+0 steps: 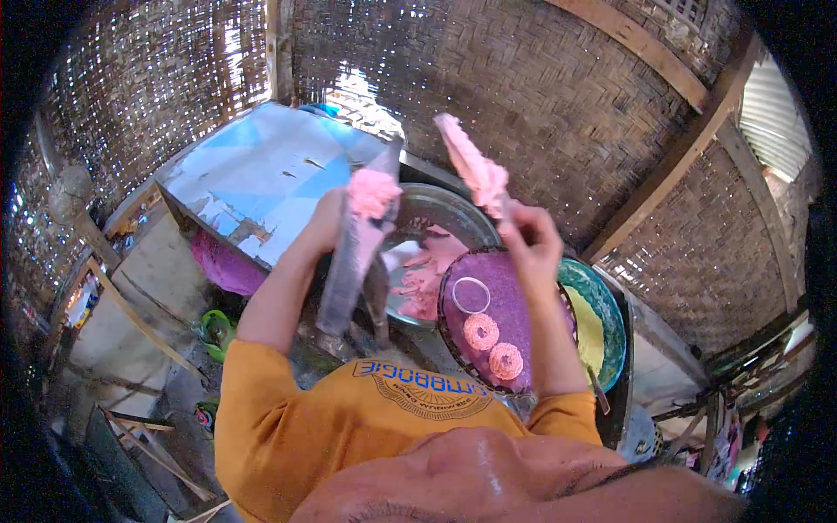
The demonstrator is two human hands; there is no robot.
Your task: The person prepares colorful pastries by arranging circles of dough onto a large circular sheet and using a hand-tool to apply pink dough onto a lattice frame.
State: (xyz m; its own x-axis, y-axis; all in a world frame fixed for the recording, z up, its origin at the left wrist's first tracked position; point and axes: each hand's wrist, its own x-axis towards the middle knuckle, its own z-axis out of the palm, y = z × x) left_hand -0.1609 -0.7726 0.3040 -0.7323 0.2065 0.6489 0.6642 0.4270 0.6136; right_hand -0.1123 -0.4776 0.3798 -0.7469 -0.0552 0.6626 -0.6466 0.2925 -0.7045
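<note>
My left hand (328, 225) is closed around a clear plastic tube or sleeve (340, 283), blurred by motion, with a lump of pink dough (373, 193) at its upper part. In my right hand (534, 237) is a stick-like tool (471, 161) thickly coated with pink dough, so its exact kind is hidden. Below and between my hands stands a metal basin (445, 197) with more pink dough (429, 275) inside. Under my right forearm is a round tray covered in purple cloth (520, 288). A white ring (471, 278) and two ridged pink dough rings (472, 338) lie on it.
A teal basin (621, 324) with yellow dough (589, 327) stands right of the tray. To the left is a table with a worn blue-and-white top (261, 170). Woven bamboo walls (558, 113) close in behind. A small green object (217, 334) sits low on the left.
</note>
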